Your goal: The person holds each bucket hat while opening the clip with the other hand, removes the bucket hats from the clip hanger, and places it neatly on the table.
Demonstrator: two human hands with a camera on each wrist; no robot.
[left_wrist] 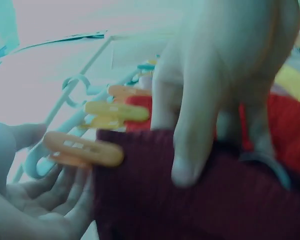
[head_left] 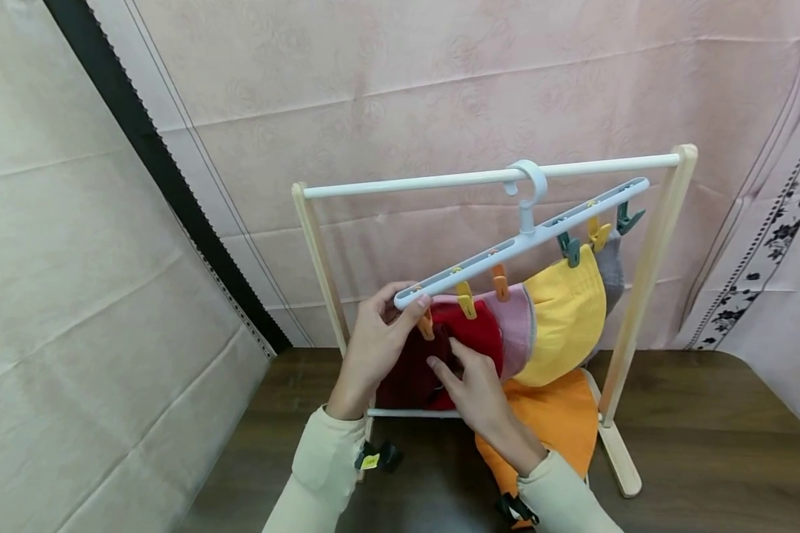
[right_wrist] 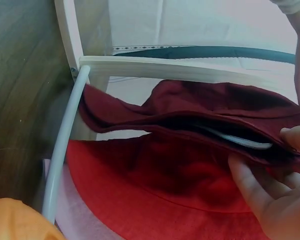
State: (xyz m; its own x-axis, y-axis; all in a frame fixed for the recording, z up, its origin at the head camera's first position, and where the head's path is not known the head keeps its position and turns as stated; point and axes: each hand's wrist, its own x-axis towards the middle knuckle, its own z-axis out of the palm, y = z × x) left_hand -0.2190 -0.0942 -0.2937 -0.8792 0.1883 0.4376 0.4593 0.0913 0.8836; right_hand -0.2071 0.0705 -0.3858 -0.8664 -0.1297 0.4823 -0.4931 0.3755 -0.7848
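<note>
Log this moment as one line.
left hand: grips hanger end | right hand: holds dark red hat | rack: hanger hooked

We see a dark brown wood-grain desk (head_left: 707,437) filling the lower part of the frame, from the lower middle out to the right edge. On it stands a small drying rack with pale wooden side posts and white rails (head_left: 647,296), its right foot (head_left: 620,459) resting flat on the desk at lower right of centre. An orange fabric hat (head_left: 560,422) lies in the lower middle of the frame, between the rack's posts, though we cannot tell how much of it rests on the desk.
</note>
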